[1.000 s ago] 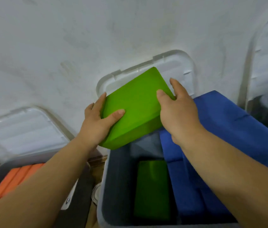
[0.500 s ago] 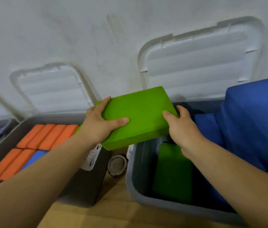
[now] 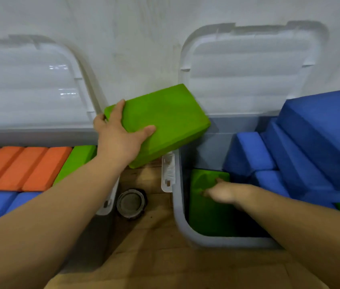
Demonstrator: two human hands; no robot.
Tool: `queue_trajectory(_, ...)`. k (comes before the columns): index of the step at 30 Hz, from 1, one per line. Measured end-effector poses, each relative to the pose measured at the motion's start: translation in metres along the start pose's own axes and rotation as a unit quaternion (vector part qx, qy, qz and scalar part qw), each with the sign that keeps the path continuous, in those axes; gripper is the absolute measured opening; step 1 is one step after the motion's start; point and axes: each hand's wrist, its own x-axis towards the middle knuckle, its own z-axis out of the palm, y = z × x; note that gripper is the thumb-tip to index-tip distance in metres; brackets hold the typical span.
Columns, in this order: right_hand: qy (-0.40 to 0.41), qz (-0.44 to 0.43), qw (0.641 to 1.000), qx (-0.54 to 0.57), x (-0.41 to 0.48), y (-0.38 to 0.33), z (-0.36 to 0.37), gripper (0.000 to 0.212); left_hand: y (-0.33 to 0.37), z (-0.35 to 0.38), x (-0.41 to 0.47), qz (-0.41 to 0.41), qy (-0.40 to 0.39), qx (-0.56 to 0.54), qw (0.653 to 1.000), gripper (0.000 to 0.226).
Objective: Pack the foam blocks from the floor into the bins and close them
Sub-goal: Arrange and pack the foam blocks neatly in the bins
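White wall (image 3: 144, 38), green block (image 3: 165, 122) in grip of left hand (image 3: 119, 136) fingers (image 3: 120, 108); right hand (image 3: 225, 192) fingers (image 3: 219, 180) blurred, state unclear.

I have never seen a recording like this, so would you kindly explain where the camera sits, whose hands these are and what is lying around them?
There is no machine here: a person wears one camera on the head, looking down at their own bare hands. The left hand grips a green foam block above the gap between the left bin and the right bin, which stand on a wooden floor. The right hand, blurred, reaches into the right bin over a second green block beside stacked blue blocks. The left bin holds orange blocks, plus blue and green ones. Both lids stand open.
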Motion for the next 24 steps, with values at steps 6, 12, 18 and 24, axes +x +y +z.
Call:
queue_trajectory(6, 0.02, 0.059, 0.998, 0.021, 0.016, 0.01, 0.012, 0.103, -0.009, 0.001, -0.021, 0.036, 0.016, 0.008, 0.999, 0.1)
queue_trajectory(12, 0.064, 0.034, 0.992, 0.103, 0.022, 0.009, 0.002, 0.117, -0.004, -0.001, -0.03, 0.065, 0.023, 0.017, 0.997, 0.1)
queue_trajectory(18, 0.093, -0.012, 0.995, 0.028, 0.012, 0.015, 0.0, 0.109, 0.0, 0.0, -0.032, 0.062, 0.025, 0.026, 0.997, 0.099)
queue_trajectory(24, 0.135, -0.087, 0.987, -0.027, -0.002, 0.019, -0.01, 0.095, 0.01, -0.001, -0.035, 0.085, 0.027, 0.054, 0.995, 0.099)
